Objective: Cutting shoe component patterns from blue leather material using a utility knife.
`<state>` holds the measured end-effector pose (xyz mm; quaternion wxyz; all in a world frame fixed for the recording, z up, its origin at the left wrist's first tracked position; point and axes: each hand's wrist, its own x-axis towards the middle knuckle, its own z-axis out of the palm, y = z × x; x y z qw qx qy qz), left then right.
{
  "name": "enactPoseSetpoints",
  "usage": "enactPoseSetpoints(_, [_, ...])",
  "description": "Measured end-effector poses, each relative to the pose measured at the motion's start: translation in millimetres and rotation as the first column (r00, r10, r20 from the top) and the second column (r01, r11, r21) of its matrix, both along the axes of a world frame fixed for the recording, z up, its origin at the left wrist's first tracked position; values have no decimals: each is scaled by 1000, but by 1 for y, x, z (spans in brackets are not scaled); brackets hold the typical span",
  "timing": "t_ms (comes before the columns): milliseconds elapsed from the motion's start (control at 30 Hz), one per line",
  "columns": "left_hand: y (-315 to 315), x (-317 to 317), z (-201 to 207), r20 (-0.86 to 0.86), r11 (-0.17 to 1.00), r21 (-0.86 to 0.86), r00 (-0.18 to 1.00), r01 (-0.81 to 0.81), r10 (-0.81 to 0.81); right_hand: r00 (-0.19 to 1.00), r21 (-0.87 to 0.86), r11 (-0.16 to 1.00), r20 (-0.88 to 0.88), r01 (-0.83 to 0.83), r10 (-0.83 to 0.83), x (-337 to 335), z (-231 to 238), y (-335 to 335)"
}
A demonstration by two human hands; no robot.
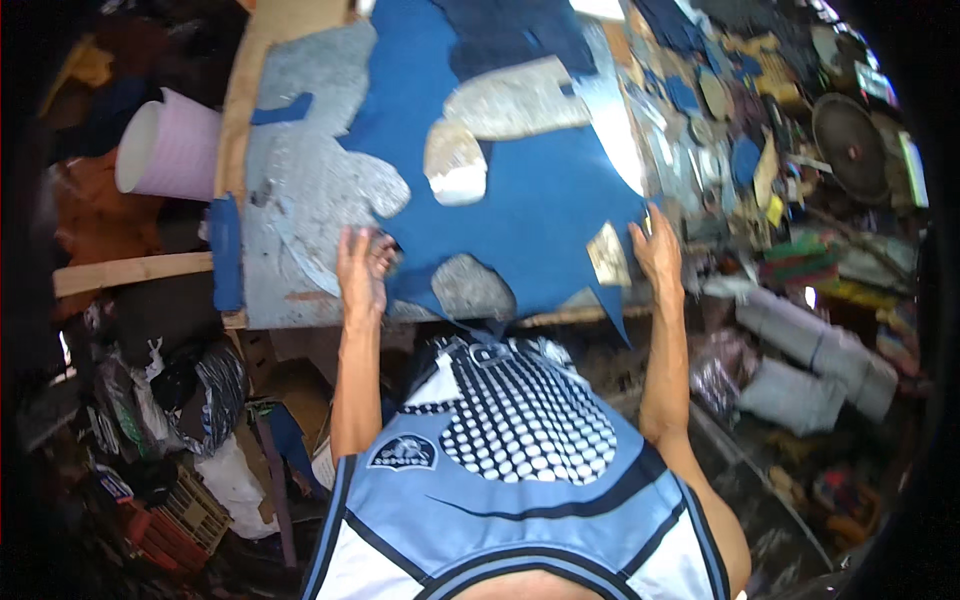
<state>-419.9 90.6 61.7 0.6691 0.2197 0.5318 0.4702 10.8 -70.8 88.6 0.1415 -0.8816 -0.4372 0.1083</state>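
A blue sheet of flexible material (540, 190) with irregular cut edges lies over a worn grey worktop (290, 170). My left hand (362, 270) is at the sheet's left edge, fingers raised and apart, beside a dark patch I cannot make out. At the right edge, my right hand (660, 255) has thumb and forefinger spread; no object shows in it. On the sheet lie a long pale flat piece (520, 98), a smaller rounded one (455, 160) and a grey rounded piece (473, 288). A small whitish piece (607, 254) sits near my right hand.
A pink roll (175, 145) stands left of the worktop, above a wooden bar (130, 272). Mixed tools and scraps (720, 130) crowd the right side, near a dark round disc (852, 148). Wrapped grey bundles (815, 345) lie at lower right; plastic bags (205, 390) fill the lower left.
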Motion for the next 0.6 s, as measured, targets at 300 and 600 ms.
enactPoseSetpoints(300, [28, 18, 14, -877, 785, -31, 360, 619, -319, 993, 1, 1000, 111, -28, 28, 7, -18, 4])
enactPoseSetpoints(600, [64, 7, 10, -891, 788, 149, 427, 598, -156, 997, -92, 995, 67, -39, 45, -25, 5, 17])
